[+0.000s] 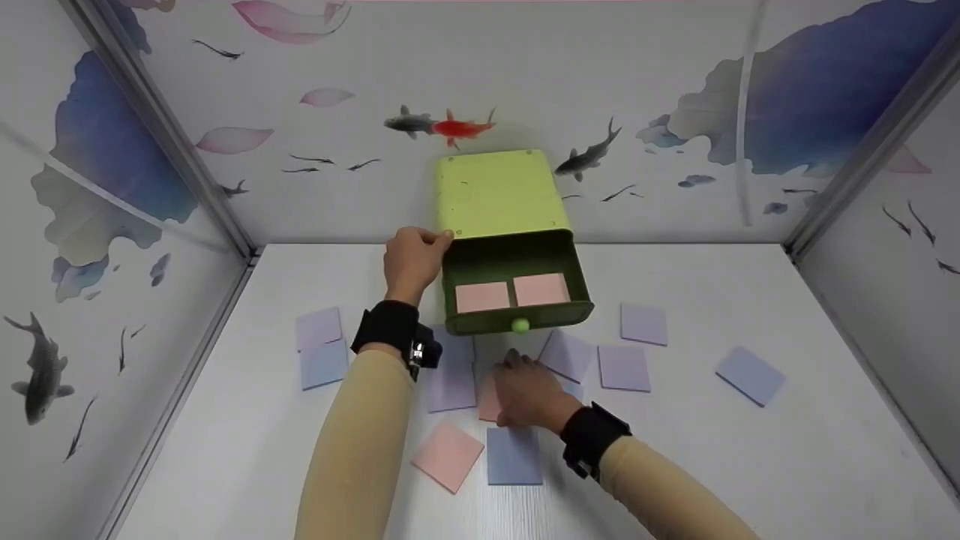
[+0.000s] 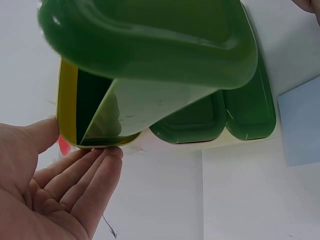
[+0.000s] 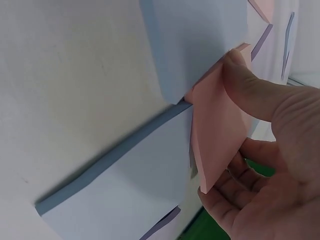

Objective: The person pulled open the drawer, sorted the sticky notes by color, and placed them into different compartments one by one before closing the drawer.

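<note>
Painted fish and petals covered the pale walls [image 1: 637, 52] around a white table [image 1: 675, 465], and we took the open green drawer [image 1: 480, 322] as our landmark. Behind it stood its yellow-green box [image 1: 501, 193]. Inside it lay two pink pads [image 1: 541, 289], side by side.

Just in front of the drawer, we saw the right hand [image 1: 534, 390] pinching a pink pad [image 3: 220, 120], tilted between thumb and fingers. The left hand [image 1: 411, 259], its fingers nearly straight, touched the box at the drawer's left; we saw no tight clasp there.

Nearer the person than the drawer lay a loose pink pad [image 1: 448, 456] and a blue pad [image 1: 514, 457]; purple pads [image 1: 624, 368] lay to its right. We judged that the held pad, gripped by its edges, could slip, or drag a crowded neighbour along. A bump on the drawer's front might shift the box, given that light touch.
</note>
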Available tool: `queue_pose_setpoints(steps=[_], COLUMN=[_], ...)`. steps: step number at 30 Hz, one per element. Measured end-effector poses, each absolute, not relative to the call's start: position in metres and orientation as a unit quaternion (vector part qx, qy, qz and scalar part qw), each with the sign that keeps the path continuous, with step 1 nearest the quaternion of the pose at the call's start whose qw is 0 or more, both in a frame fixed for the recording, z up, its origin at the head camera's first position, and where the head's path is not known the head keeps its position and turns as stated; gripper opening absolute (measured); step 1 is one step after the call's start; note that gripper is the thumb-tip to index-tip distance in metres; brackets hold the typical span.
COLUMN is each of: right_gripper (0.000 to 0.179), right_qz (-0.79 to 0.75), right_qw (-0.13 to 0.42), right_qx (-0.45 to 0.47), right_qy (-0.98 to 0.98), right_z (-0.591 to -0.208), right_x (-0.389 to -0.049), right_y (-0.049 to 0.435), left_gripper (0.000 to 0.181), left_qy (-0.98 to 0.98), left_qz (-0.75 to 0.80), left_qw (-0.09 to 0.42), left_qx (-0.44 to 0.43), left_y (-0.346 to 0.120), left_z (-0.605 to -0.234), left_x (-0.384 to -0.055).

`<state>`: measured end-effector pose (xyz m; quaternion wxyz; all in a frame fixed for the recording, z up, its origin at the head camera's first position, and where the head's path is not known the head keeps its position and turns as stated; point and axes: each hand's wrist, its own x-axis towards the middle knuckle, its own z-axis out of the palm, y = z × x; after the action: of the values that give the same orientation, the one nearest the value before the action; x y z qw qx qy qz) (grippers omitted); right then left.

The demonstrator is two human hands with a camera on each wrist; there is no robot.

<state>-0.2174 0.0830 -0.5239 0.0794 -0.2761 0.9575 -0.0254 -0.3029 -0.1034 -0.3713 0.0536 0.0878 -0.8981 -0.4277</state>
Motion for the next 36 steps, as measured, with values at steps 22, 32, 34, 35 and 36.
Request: queue_pose_setpoints(steps=[22, 32, 34, 35, 36], right_gripper=[0.06, 0.008, 0.007, 0.007, 0.009], right_qz=[0.01, -0.009, 0.001, 0.003, 0.001], right_qw=[0.044, -0.057, -0.078, -0.085, -0.085], right_qx=[-0.309, -0.335, -0.343, -0.345, -0.345], right_qy=[0.95, 0.94, 0.936, 0.935, 0.935], right_z=[-0.5212, -0.5202, -0.5199, -0.5198, -0.5193], right_x=[-0.2122, -0.213, -0.2131, -0.2133, -0.2133], right_y=[0.0785, 0.0789, 0.0793, 0.0796, 0.0797], left_gripper=[0.039, 0.039, 0.039, 0.039, 0.04], left_qy=[-0.899, -0.897, -0.897, -0.897, -0.896], left_qz=[-0.427, -0.431, -0.432, -0.433, -0.433], left_qw=[0.052, 0.053, 0.052, 0.052, 0.051], left_qx=[0.088, 0.082, 0.08, 0.08, 0.081], left_y=[-0.1027, -0.1033, -0.1033, -0.1033, -0.1033], left_z=[-0.3719, -0.3702, -0.3697, -0.3695, -0.3694], left_x=[-0.3014, -0.3007, -0.3004, -0.3004, -0.3006])
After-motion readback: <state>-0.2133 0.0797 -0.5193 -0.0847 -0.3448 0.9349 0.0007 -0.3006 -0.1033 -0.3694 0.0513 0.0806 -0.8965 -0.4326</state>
